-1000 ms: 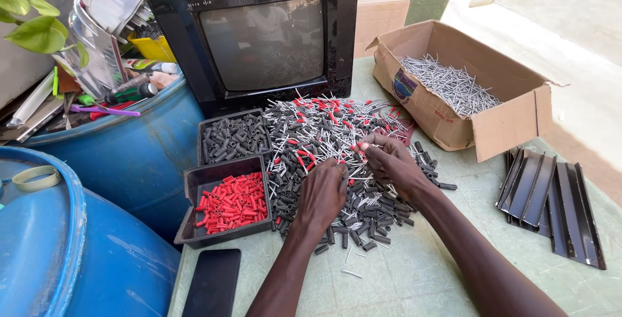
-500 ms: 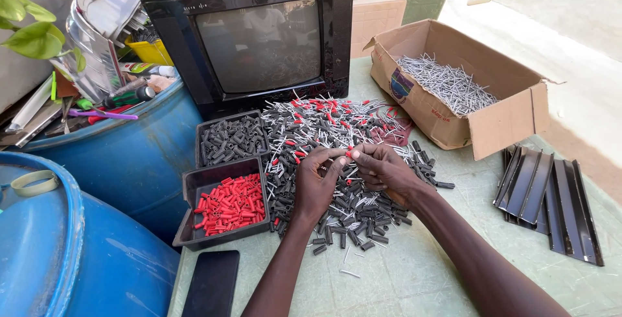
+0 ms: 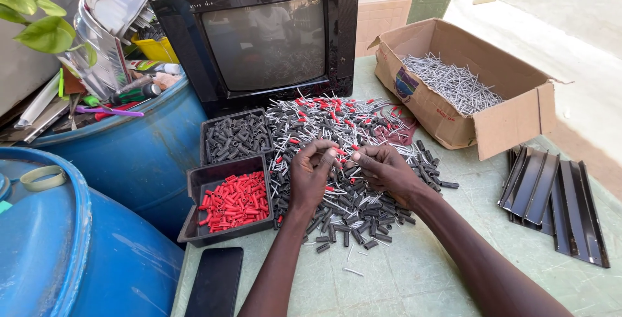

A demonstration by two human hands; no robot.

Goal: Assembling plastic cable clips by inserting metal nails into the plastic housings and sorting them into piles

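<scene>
A heap of small grey, black and red-capped metal pins [image 3: 343, 129] lies on a pale green table [image 3: 414, 271] in front of an old black television [image 3: 265, 32]. My left hand [image 3: 310, 176] and my right hand [image 3: 383, 169] meet over the heap, fingertips pinching one small red-capped pin [image 3: 341, 159] between them. Left of the heap stand two black trays: the nearer tray [image 3: 223, 226] holds red sleeves, the farther tray [image 3: 234, 137] holds dark grey sleeves.
A cardboard box [image 3: 512, 123] with several silver pins stands at the right. Black metal channel strips [image 3: 557, 197] lie near the right edge. Two blue drums [image 3: 78, 246] crowd the left side. A dark phone [image 3: 217, 281] lies at the table's front.
Both hands have lifted off the heap and come together, now pinching one pin between the fingertips. The view has shifted slightly.
</scene>
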